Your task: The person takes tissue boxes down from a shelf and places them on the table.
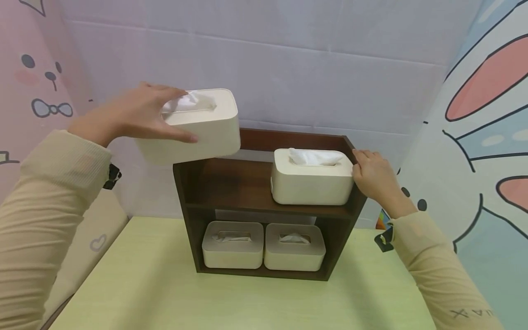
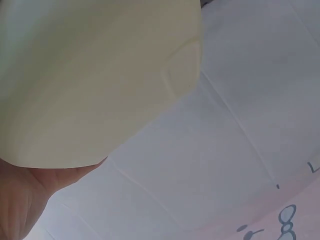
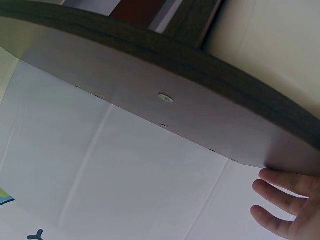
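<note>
**Cream, rounded plastic-looking tissue box (image 1: 212,137) held at the dark brown wooden two-tier shelf (image 1: 235,178)**

The person's left hand (image 1: 140,112) grips this box at the shelf's upper left corner, thumb along its front, fingers (image 1: 171,93) over its top; whether it touches the shelf cannot be told. The right hand (image 1: 376,176) rests on the shelf's right side panel, its visible fingers loosely spread; whether it grips the panel is unclear.

A matching cream tissue box (image 1: 311,188) sits on the shelf's upper right; two grey-topped cream boxes (image 1: 233,259) stand side by side below. The pale yellow-green table (image 1: 247,305) bears the shelf.

The step in hand seems to be positioning the held box; the next move likely calls for level lowering, clear of the left panel, the right hand steadying.
</note>
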A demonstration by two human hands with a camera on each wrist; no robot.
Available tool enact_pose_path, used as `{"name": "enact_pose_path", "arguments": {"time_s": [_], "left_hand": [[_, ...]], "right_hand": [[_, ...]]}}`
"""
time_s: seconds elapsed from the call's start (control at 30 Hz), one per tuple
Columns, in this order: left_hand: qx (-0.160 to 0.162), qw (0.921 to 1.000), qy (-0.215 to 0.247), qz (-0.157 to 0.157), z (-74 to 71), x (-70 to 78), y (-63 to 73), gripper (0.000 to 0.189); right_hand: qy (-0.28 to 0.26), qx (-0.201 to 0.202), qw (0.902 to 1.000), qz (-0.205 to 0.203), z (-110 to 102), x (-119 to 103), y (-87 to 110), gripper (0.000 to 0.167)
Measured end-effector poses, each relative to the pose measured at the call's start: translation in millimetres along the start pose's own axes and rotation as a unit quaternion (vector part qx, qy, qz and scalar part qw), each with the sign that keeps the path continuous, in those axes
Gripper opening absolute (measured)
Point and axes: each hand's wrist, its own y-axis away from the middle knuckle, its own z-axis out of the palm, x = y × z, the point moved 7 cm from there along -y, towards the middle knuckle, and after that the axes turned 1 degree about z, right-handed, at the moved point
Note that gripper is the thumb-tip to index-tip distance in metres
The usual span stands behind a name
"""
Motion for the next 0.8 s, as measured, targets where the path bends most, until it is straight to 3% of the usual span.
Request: {"name": "enact_pose_path", "arguments": {"time_s": [0.47,0.8], "left_hand": [[-0.017,0.9986,-0.015,-0.048,-7.1,-52.2,28.2,0.102],[0.004,0.9972,-0.025,-0.070,-7.1,-85.9,49.5,0.103]], "right_hand": [[-0.005,-0.001,1.0000,0.001,-1,-1,0.4,0.045],[-0.007,0.006,1.0000,0.000,-2,-2,1.7,0.044]]}}
